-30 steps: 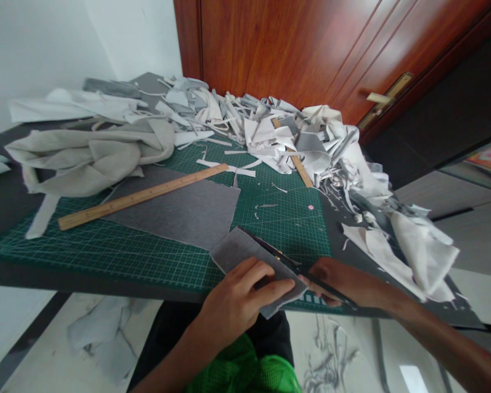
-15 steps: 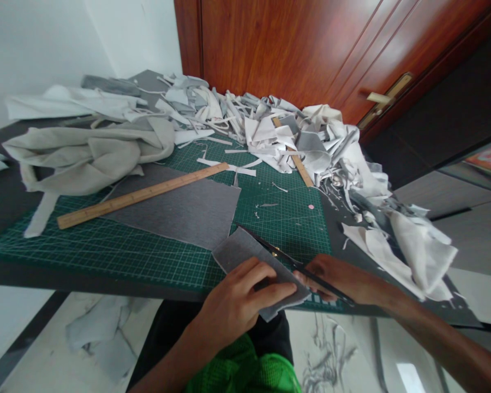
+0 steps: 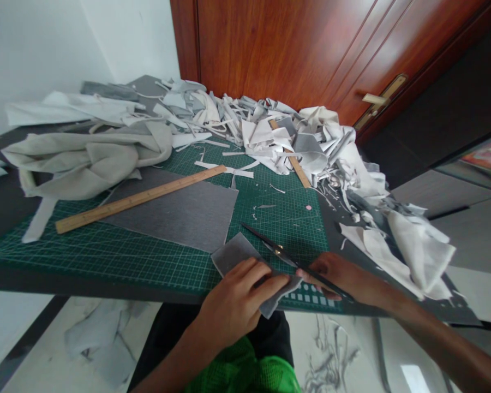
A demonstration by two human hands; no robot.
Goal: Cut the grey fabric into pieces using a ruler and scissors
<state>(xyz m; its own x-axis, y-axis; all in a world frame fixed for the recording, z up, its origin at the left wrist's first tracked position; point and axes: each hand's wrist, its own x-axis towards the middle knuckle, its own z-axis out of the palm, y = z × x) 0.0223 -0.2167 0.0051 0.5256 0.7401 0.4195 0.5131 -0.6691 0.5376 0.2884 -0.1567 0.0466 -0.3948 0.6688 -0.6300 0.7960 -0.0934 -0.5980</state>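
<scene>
Near the table's front edge, my left hand (image 3: pixel 239 295) grips a small grey fabric piece (image 3: pixel 235 252), its fingers bent over the top and the near end hanging past the edge. My right hand (image 3: pixel 331 275) is closed around the handles of black scissors (image 3: pixel 278 250). The blades point up and left over the mat, just beyond the fabric's right side, and look nearly closed. A larger grey fabric sheet (image 3: pixel 180 210) lies flat behind the small piece, with a wooden ruler (image 3: pixel 143 197) laid slantwise across it.
Under the work lies a green cutting mat (image 3: pixel 278 210). Heaped white and grey scraps (image 3: pixel 270 136) line the back and right, partly covering a second ruler (image 3: pixel 298 166). A bundled beige cloth (image 3: pixel 94 155) sits at left. More scraps (image 3: pixel 329 355) lie on the floor.
The scissors have come slightly away from the small fabric, leaving mat visible between them. My left hand has drawn the fabric's near end a little left, and it now looks more folded.
</scene>
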